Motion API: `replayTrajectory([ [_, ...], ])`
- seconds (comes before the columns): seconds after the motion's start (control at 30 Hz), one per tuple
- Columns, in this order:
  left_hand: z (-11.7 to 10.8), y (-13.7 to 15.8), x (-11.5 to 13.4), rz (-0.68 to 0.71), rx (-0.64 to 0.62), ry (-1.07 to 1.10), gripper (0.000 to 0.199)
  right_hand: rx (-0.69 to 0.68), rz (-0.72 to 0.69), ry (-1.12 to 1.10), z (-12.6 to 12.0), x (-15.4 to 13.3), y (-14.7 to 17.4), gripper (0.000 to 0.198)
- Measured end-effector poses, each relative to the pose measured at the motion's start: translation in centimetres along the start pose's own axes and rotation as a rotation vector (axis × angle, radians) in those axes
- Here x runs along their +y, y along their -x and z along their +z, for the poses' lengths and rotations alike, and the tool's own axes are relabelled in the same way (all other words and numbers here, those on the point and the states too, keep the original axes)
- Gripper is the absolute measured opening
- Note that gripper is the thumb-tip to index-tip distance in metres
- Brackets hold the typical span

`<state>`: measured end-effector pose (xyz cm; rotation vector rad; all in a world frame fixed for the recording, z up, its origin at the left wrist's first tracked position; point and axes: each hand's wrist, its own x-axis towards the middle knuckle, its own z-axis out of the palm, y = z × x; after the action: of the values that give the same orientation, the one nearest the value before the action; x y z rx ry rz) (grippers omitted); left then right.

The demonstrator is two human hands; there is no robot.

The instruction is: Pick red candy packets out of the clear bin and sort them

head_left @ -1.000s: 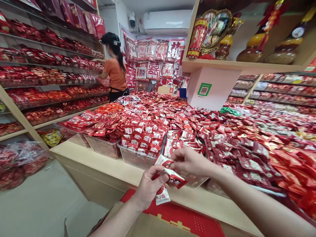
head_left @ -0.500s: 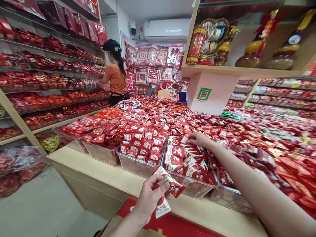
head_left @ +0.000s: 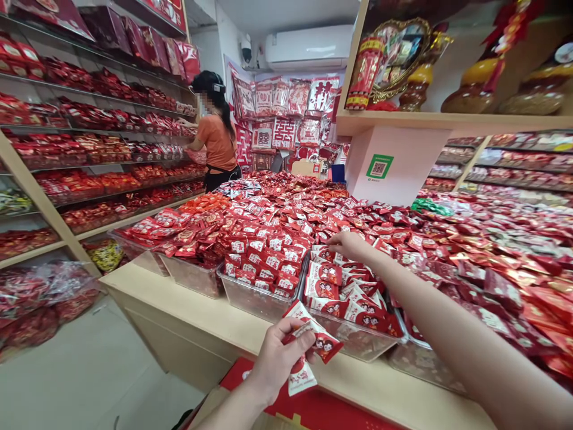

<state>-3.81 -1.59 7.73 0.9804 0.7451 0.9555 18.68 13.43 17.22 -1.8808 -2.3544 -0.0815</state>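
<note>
Head view: packets [head_left: 328,344] pinched in left grip [head_left: 278,357], jutting out; right grip [head_left: 354,246] over tub [head_left: 358,341], hold unclear.

At six o'clock I see a left hand [head_left: 278,357], bare, with slim fingers [head_left: 286,326] and a broader, rounded thumb [head_left: 302,344]; the left forearm [head_left: 237,411], between six and seven, is bare too. Toward four o'clock the right forearm [head_left: 452,331] is uncovered, long and smooth-lined, tapering to a narrow wrist [head_left: 376,257] and a bare right hand [head_left: 353,246], its nails too small to make out.
</note>
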Motion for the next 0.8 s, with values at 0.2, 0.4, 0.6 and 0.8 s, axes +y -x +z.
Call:
replayTrajectory([
  [0.2,0.4,0.3,0.0,-0.019,0.021,0.002,0.034,-0.069,0.009,0.113,0.6,-0.7,-1.0,0.017],
  [0.4,0.2,0.3,0.0,-0.022,-0.011,-0.013,0.033,-0.083,0.029,0.148,-0.2,-1.0,-0.5,0.018],
  [0.6,0.1,0.3,0.2,-0.026,-0.013,-0.036,0.034,-0.18,-0.052,0.117,-0.2,-2.8,0.5,0.015],
  [0.8,-0.1,0.2,-0.2,-0.03,-0.035,-0.027,0.033,-0.24,-0.004,0.083,0.0,-1.3,0.6,0.018],
])
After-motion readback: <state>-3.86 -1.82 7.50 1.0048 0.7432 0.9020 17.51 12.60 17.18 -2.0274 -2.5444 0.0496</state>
